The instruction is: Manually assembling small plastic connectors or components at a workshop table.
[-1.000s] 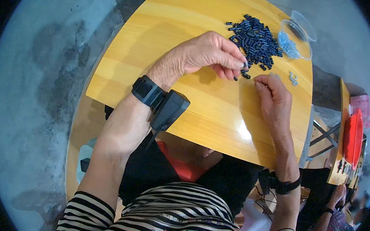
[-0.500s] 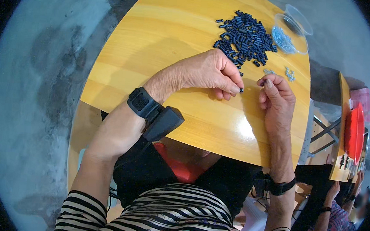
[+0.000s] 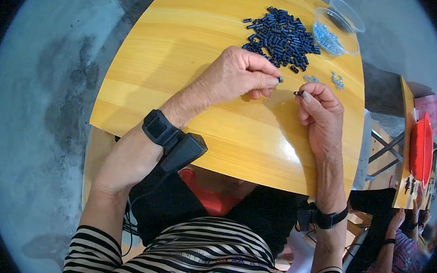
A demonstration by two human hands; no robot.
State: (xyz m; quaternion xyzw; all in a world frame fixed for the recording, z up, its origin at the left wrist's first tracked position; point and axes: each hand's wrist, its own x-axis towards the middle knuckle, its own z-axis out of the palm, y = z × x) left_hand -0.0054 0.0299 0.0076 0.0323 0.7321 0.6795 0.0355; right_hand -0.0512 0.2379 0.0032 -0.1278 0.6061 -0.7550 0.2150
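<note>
My left hand (image 3: 249, 76) pinches a small black cylindrical piece (image 3: 280, 80) between thumb and fingertips, just below the pile. Close by, my right hand (image 3: 322, 104) is closed in a pinch on another small black piece (image 3: 298, 93) that sticks out from thumb and forefinger. A narrow gap separates the two pieces. Beyond the hands lies a heap of short black tubular pieces (image 3: 282, 39) on the yellow wooden table (image 3: 183, 57). Small clear bluish bits (image 3: 338, 80) lie in a little cluster past my right hand, and similar bits (image 3: 311, 79) lie between that cluster and the heap.
A clear round tub (image 3: 329, 38) with pale blue bits stands at the table's far right, a second clear container (image 3: 347, 14) behind it. To the right, another table holds a red basin (image 3: 420, 150); a person in a patterned top (image 3: 396, 263) sits there.
Both hands have shifted slightly away from me and to the left in the picture, as the whole view moved a little. The black piece in my right hand now shows more clearly.
</note>
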